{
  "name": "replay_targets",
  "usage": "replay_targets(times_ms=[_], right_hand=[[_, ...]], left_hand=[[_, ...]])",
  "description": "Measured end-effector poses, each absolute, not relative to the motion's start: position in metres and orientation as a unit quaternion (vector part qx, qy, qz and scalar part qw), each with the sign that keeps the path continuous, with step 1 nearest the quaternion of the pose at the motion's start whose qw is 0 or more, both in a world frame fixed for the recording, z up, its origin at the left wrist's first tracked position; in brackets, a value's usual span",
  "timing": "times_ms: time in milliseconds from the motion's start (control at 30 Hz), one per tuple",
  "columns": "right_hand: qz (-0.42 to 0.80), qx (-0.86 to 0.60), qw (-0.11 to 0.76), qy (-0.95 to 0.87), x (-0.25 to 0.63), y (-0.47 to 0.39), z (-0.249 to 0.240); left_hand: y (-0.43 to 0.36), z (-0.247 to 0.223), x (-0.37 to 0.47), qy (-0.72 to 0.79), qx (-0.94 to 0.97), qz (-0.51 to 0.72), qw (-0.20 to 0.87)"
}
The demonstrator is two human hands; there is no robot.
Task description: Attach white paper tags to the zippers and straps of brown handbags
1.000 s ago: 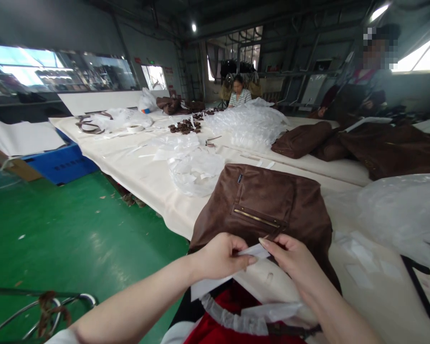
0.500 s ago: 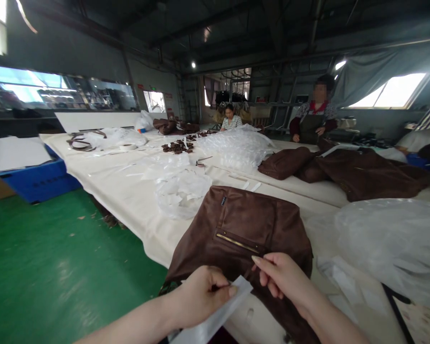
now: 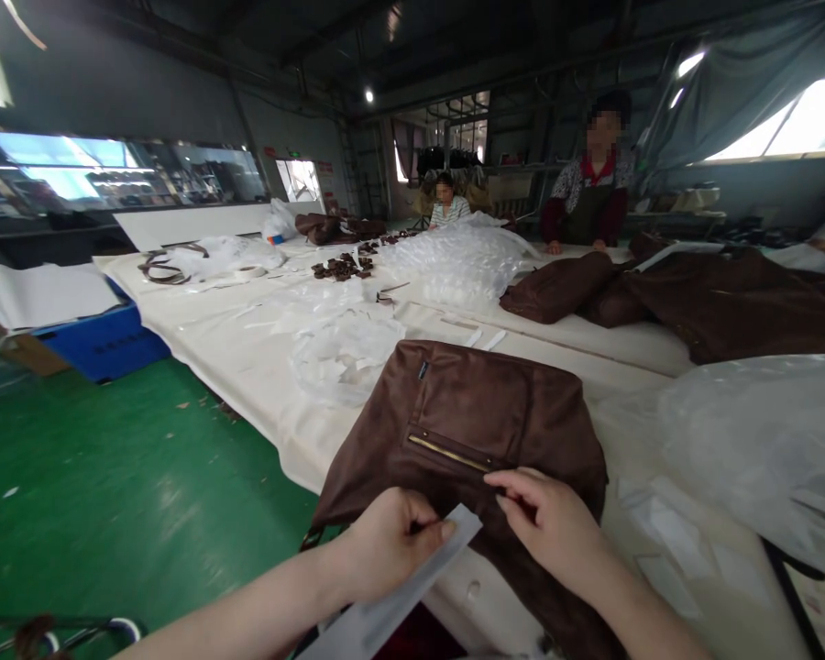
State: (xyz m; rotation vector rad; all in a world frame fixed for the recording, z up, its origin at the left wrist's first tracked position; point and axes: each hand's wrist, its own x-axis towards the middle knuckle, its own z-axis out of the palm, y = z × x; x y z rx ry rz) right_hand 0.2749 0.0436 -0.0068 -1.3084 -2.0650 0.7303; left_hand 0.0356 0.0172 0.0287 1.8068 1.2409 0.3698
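Note:
A brown leather-like bag [image 3: 481, 394] with a brass zipper [image 3: 446, 451] lies on the cream-covered table in front of me. My left hand [image 3: 402, 541] pinches a whitish translucent strip [image 3: 412, 587] between thumb and fingers, over the bag's lower part. At the right end of the zipper is my right hand [image 3: 546, 513], its thumb and index finger apart, the other fingers curled. Nothing shows between those fingertips. A small dark tag sits on the bag's upper left.
Clear plastic sheeting [image 3: 763, 440] lies at the right, more plastic [image 3: 454, 261] farther back. Brown bags [image 3: 749, 293] are piled at the back right. Two people are across the table [image 3: 247, 367]. A blue box [image 3: 110, 339] stands on the green floor at the left.
My right hand has moved up to the zipper's end, its thumb and index finger parting. My left hand still holds the strip. The standing person's hands have come down to the table. The view has shifted slightly.

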Motion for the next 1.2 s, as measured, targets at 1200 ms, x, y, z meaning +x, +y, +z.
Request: replay_targets(times_ms=[1200], right_hand=[[0.223, -0.577, 0.374, -0.69, 0.298, 0.026, -0.014]], left_hand=[[0.049, -0.005, 0.058, 0.49, 0.72, 0.228, 0.436]])
